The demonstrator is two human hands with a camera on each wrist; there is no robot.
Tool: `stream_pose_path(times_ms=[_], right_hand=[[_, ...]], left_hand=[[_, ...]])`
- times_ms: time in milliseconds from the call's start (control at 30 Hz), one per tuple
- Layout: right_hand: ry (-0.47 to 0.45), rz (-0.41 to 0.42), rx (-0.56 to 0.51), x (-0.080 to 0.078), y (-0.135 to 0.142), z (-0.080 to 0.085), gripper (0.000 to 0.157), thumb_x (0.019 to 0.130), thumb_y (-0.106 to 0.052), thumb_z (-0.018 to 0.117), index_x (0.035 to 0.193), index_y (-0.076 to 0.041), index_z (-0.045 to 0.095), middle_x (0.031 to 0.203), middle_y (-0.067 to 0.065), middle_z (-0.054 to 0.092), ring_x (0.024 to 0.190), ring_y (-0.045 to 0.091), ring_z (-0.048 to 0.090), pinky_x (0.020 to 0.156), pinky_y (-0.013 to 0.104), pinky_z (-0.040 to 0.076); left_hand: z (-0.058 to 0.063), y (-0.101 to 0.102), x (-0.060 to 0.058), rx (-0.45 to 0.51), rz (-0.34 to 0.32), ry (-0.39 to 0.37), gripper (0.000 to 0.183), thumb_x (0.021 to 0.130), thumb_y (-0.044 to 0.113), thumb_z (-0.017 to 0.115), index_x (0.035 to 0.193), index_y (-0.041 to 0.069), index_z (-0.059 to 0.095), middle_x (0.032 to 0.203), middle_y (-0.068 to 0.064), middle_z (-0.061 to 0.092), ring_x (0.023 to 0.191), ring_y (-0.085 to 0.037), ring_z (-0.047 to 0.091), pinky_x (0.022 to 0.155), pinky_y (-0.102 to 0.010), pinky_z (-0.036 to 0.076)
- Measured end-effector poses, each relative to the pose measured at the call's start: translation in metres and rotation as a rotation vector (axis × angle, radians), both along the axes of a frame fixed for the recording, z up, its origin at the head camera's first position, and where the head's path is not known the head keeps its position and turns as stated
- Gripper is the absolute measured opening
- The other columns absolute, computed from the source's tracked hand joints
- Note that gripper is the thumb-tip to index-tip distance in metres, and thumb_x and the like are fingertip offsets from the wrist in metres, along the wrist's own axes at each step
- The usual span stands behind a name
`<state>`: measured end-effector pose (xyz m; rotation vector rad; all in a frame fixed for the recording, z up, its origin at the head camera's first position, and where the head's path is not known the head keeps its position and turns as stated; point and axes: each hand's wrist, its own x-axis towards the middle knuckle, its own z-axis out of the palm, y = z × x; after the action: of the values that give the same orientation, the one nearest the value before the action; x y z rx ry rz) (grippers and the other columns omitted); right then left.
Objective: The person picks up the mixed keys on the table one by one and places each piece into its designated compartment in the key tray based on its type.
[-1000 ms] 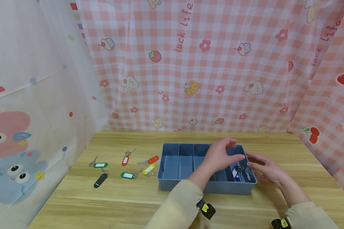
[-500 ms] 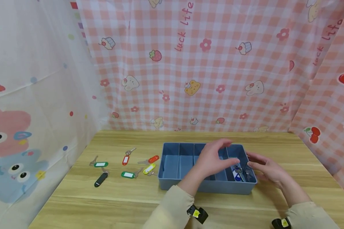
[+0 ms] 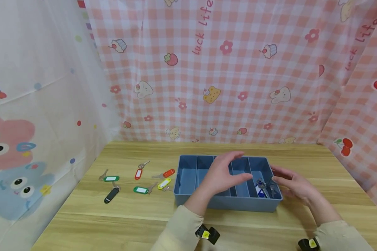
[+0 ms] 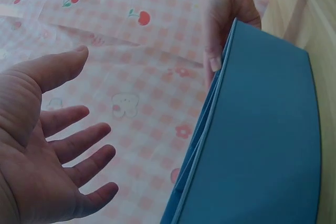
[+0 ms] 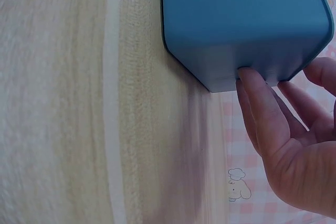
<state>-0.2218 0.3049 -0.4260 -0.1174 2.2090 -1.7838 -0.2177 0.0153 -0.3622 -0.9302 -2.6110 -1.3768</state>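
Note:
A blue-grey divided organizer box [image 3: 226, 203] stands on the table, split by upright partitions into several compartments. My left hand [image 3: 220, 176] hovers over its middle, thumb and fingers spread and nothing between them. In the left wrist view the left hand [image 4: 52, 150] is apart from the box wall. My right hand [image 3: 296, 184] holds the box's right end, fingers against the outer wall and thumb at the rim; the right wrist view shows the fingers [image 5: 262, 108] touching that wall. Keys [image 3: 262, 186] with a blue-and-white tag lie in the rightmost compartment.
Left of the box lie several tagged keys: two green tags [image 3: 141, 190], two red tags [image 3: 169, 173], a yellow tag [image 3: 164, 183] and a black tag [image 3: 111, 195]. Behind the wooden table [image 3: 128, 223] hangs a pink checked curtain [image 3: 188, 69].
My left hand has moved left from above the right compartments to above the box's middle. The right hand stays at the right end. The keys in the rightmost compartment have shifted slightly.

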Motion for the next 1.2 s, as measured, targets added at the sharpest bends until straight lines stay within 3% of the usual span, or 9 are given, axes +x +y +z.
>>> stream_pose_path(times_ms=[433, 767, 1200], right_hand=[[-0.005, -0.002, -0.008, 0.000, 0.000, 0.001, 0.068, 0.101, -0.020, 0.060, 0.153, 0.005, 0.023, 0.155, 0.032, 0.021, 0.109, 0.005, 0.056, 0.091, 0.038, 0.052], [-0.008, 0.003, 0.003, 0.001, 0.000, 0.002, 0.068, 0.101, -0.020, 0.059, 0.153, 0.004, 0.023, 0.155, 0.032, 0.021, 0.112, 0.009, 0.054, 0.094, 0.043, 0.051], [-0.008, -0.010, 0.003, 0.000, 0.000, 0.001, 0.069, 0.100, -0.022, 0.061, 0.153, 0.004, 0.025, 0.156, 0.031, 0.021, 0.108, 0.003, 0.055, 0.092, 0.039, 0.052]], left_hand=[[0.002, -0.030, -0.008, 0.040, 0.060, -0.021, 0.065, 0.089, 0.036, 0.075, 0.145, 0.016, 0.050, 0.144, -0.001, 0.052, 0.134, -0.022, 0.044, 0.107, -0.045, 0.039], [-0.004, -0.060, -0.012, 0.116, 0.104, -0.011, 0.063, 0.088, 0.032, 0.076, 0.143, 0.012, 0.052, 0.141, -0.008, 0.054, 0.130, -0.027, 0.048, 0.106, -0.051, 0.038], [-0.017, -0.097, -0.022, 0.191, 0.180, 0.019, 0.060, 0.087, 0.025, 0.078, 0.140, 0.010, 0.054, 0.137, -0.013, 0.056, 0.127, -0.034, 0.049, 0.104, -0.058, 0.037]])
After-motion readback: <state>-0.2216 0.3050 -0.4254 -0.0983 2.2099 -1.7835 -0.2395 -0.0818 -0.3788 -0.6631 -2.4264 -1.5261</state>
